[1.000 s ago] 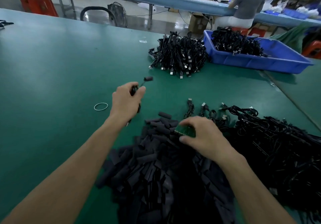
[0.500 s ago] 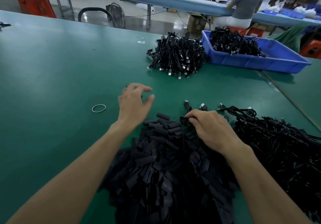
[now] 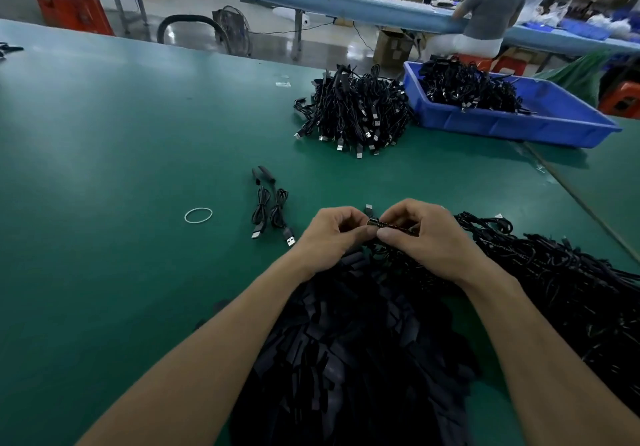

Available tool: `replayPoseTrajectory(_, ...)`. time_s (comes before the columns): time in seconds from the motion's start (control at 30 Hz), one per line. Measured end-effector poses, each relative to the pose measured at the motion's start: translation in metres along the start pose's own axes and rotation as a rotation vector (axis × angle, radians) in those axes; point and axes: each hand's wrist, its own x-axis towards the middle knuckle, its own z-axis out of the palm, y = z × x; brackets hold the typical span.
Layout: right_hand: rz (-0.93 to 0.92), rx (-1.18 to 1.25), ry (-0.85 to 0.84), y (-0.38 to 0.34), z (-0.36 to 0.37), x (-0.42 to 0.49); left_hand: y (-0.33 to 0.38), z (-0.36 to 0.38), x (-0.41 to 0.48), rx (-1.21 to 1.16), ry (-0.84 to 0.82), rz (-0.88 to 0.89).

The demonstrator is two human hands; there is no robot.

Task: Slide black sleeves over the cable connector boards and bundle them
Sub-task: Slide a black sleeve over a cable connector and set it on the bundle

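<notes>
Board (image 3: 393,229) is up off the tabletop (image 3: 104,140), held level btwn both hands, over the near part, right of centre. R hand (image 3: 429,241): thumb below, fingers curled over the top, clamped on the board's right half. Gold dots show on the bare stretch btwn the hands. L hand (image 3: 329,237): fingers curled in, thumb + forefinger tips pinched on the board's left end. Whether a sleeve is also in that pinch, can't tell. 1 plug (image 3: 369,208) pokes up just behind the knuckles.

Counts:
- 1 board in hand.
- 1 sleeve heap (image 3: 346,348) under the wrists and forearms, running to the near edge; too many to count.
- 1 cable heap (image 3: 561,289) touching it on the right, toward the right edge.
- 2 sleeved cables (image 3: 260,210) side by side on the tabletop, left of the L hand and apart from it. Each is coiled, w/ plug toward the near edge and sleeved end toward the far edge.
- 1 band (image 3: 198,216), white, lying flat further left.
- 1 far heap (image 3: 356,113) of cables toward the far edge.
- 1 blue bin (image 3: 502,127) just beside that heap, by the far right corner, w/ more cables inside.
- 1 person (image 3: 491,5) seated at another bench beyond, back turned.
</notes>
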Motion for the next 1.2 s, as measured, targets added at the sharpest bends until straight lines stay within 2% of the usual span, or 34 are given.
replayPoseTrajectory(0.17,0.034,0.147,-0.123,0.003,-0.006,0.006,0.004,-0.006,0.003,0.003,-0.103,0.009)
replayPoseTrajectory(0.33,0.073,0.318,-0.153,0.009,-0.01,0.007,0.008,-0.008,0.009,-0.027,-0.196,-0.002)
replayPoseTrajectory(0.47,0.113,0.415,-0.124,0.011,-0.018,0.006,0.013,-0.004,0.014,-0.265,-0.259,-0.08)
replayPoseTrajectory(0.53,0.14,0.444,-0.082,0.011,-0.022,0.006,0.019,-0.002,0.016,-0.365,-0.207,-0.091)
replayPoseTrajectory(0.6,0.149,0.388,0.08,0.01,-0.024,0.007,0.026,-0.002,0.016,-0.377,-0.075,-0.045)
replayPoseTrajectory(0.7,0.158,0.158,0.505,0.007,-0.024,0.01,0.039,-0.007,0.012,-0.501,0.103,0.086)
replayPoseTrajectory(0.77,0.13,0.004,0.729,-0.001,-0.021,0.008,0.05,-0.014,0.004,-0.555,0.185,0.208)
replayPoseTrajectory(0.83,0.046,-0.184,0.776,-0.008,-0.012,0.002,0.062,-0.024,-0.006,-0.535,0.28,0.317)
replayPoseTrajectory(0.9,-0.021,-0.32,0.632,-0.015,-0.002,-0.005,0.068,-0.035,-0.015,-0.392,0.397,0.408)
replayPoseTrajectory(1.0,0.028,-0.465,0.313,-0.026,0.012,-0.015,0.065,-0.05,-0.028,-0.038,0.491,0.491)
replayPoseTrajectory(1.13,0.076,-0.588,-0.05,-0.045,0.023,-0.021,0.048,-0.062,-0.045,0.425,0.456,0.371)
replayPoseTrajectory(1.2,0.047,-0.607,-0.144,-0.052,0.027,-0.021,0.04,-0.065,-0.051,0.602,0.396,0.285)
